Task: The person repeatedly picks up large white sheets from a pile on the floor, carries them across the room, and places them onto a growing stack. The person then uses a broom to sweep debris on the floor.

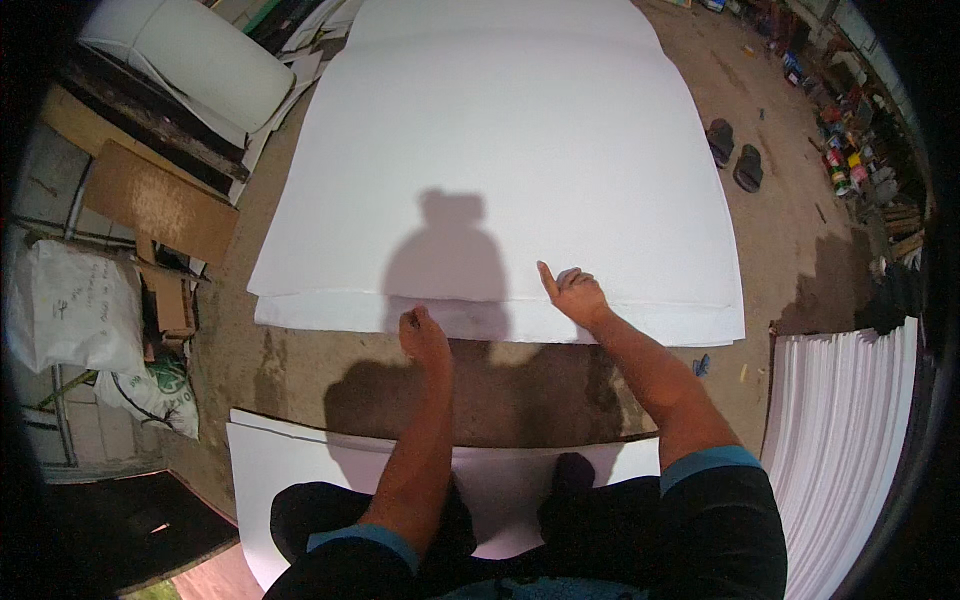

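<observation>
Left hand (424, 335) fingers hidden under white sheet (500, 170) edge.

Bare dirt floor (800, 230); dark sandals (734, 155) right; cardboard (160, 200), white sacks (70, 310) left; paint cans (850, 150) along wall.

Left hand (424, 335) curled, right hand (573, 292) thumb-up

On a concrete floor I count two of my own hands, left hand (424, 335) and right hand (575, 292), at one large white sheet stack (500, 150), beside two dark sandals (735, 155), two filled sacks (70, 305) and one white roll (190, 60).
</observation>
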Demonstrator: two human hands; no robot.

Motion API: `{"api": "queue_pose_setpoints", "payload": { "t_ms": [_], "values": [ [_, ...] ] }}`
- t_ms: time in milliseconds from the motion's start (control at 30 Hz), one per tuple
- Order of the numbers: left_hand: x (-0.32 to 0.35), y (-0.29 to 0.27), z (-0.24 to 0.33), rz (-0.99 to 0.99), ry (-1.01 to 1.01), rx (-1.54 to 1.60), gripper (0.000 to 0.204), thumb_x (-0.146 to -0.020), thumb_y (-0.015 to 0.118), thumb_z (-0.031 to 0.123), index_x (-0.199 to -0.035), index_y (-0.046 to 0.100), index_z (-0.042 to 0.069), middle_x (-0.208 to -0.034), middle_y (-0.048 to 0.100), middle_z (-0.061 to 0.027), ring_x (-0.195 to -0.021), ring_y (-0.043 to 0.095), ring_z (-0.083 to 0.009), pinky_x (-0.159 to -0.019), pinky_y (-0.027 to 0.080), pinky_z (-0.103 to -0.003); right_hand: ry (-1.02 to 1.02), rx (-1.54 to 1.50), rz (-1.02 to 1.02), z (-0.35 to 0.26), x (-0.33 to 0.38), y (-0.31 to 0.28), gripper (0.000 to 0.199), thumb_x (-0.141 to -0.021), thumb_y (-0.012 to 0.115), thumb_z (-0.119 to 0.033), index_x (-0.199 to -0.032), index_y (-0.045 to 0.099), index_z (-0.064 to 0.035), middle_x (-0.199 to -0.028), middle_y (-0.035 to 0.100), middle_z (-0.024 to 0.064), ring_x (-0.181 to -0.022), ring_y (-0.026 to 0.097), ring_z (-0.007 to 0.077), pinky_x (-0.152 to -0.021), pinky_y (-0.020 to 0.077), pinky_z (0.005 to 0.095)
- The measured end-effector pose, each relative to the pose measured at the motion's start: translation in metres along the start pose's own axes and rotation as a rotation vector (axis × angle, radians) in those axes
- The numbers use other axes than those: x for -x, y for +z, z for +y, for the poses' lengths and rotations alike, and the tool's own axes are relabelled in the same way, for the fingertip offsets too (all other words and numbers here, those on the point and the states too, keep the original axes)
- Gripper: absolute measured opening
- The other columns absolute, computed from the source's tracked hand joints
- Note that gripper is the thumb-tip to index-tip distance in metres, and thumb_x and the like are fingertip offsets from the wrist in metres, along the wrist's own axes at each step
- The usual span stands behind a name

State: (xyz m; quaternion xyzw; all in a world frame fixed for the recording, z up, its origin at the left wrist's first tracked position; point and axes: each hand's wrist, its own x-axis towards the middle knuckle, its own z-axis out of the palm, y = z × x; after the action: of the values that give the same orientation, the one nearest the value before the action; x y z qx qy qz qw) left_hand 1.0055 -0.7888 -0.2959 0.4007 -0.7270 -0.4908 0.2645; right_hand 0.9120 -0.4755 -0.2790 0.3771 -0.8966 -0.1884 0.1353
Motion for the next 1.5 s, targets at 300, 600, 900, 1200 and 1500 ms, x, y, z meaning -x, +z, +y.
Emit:
{"api": "queue_pose_setpoints", "payload": {
  "t_ms": [300, 600, 900, 1200, 1500],
  "values": [
    [-0.049, 0.007, 0.000, -0.522, -0.285, 0.511, 0.038, -0.093, 0.070, 0.019, -0.118, 0.053, -0.005, -0.100, 0.065, -0.0170, -0.075, 0.070, -0.0329, -0.063, 0.061, -0.044, 0.049, 0.024, -0.086, -0.013, -0.008, -0.012, 0.054, -0.092, 0.053, -0.015, -0.144, 0.048, -0.0049, -0.096, 0.065, 0.0410, -0.066, 0.070, 0.0408, -0.051, 0.0556, 0.0545],
    [0.006, -0.013, 0.025, -0.234, -0.525, 0.493, 0.041, -0.091, 0.069, 0.008, -0.127, 0.053, -0.005, -0.119, 0.061, -0.0153, -0.100, 0.063, -0.0319, -0.075, 0.058, -0.049, -0.065, 0.019, -0.295, -0.037, 0.033, -0.015, 0.060, -0.095, 0.050, -0.014, -0.151, 0.032, 0.0035, -0.103, 0.064, 0.0420, -0.078, 0.070, 0.0499, -0.052, 0.0589, 0.0517],
    [0.021, -0.026, 0.038, -0.171, -0.282, 0.205, 0.025, -0.093, 0.069, 0.013, -0.107, 0.064, -0.007, -0.095, 0.067, -0.0141, -0.087, 0.064, -0.0249, -0.065, 0.055, -0.036, -0.056, 0.023, -0.324, -0.039, 0.034, -0.055, 0.064, -0.095, 0.053, -0.008, -0.152, 0.028, 0.0057, -0.109, 0.061, 0.0432, -0.085, 0.071, 0.0464, -0.058, 0.0613, 0.0446],
    [0.022, -0.016, -0.036, -0.075, -0.006, -0.362, 0.052, -0.094, 0.067, 0.040, -0.105, 0.066, -0.010, -0.102, 0.070, -0.0247, -0.091, 0.068, -0.0373, -0.080, 0.052, -0.049, 0.027, 0.018, -0.236, -0.075, 0.045, -0.007, 0.065, -0.092, 0.054, -0.005, -0.152, 0.029, 0.0057, -0.109, 0.058, 0.0482, -0.088, 0.069, 0.0520, -0.059, 0.0597, 0.0499],
    [0.008, -0.019, -0.050, -0.368, -0.273, -0.420, 0.063, -0.093, 0.063, 0.053, -0.119, 0.066, -0.005, -0.120, 0.067, -0.0245, -0.113, 0.063, -0.0399, -0.097, 0.048, -0.049, 0.426, -0.481, -0.531, -0.095, 0.021, -0.006, 0.066, -0.097, 0.049, -0.014, -0.153, 0.023, 0.0068, -0.127, 0.045, 0.0520, -0.099, 0.062, 0.0594, -0.080, 0.0514, 0.0657]
  ]
}}
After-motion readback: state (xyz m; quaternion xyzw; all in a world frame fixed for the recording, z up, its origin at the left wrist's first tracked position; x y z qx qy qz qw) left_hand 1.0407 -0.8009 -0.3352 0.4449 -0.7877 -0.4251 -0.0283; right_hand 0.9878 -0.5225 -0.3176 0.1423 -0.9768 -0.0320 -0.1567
